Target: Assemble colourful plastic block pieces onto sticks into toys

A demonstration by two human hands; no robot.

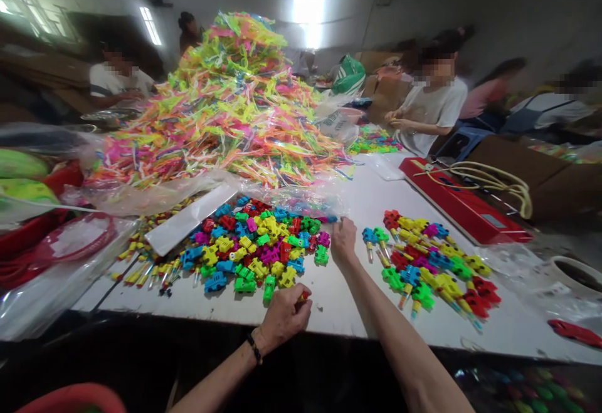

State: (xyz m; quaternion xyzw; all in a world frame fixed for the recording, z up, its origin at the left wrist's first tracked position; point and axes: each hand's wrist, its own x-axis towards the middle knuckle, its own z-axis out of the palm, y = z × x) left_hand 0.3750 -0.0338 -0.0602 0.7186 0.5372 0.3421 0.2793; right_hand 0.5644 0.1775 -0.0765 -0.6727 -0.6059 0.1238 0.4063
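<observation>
My left hand (285, 314), with a dark beaded bracelet at the wrist, is closed at the table's front edge. A small red-and-yellow tube end (303, 297) pokes out of its fingers; the rest is hidden. My right hand (344, 239) reaches farther over the table, at the right edge of a pile of colourful toy cars (263, 244). Its fingertips are too unclear to tell what they hold, if anything. A magenta car (323, 238) lies close beside it. To the right lies a group of toy cars with clear tubes attached (423, 262).
A tall heap of bright plastic pieces (226, 112) stands behind the cars. Loose tubes (153, 272) lie at left under a white strip (190, 220). A red machine with a cord (463, 203) sits at right. Several people work around the table (362, 187).
</observation>
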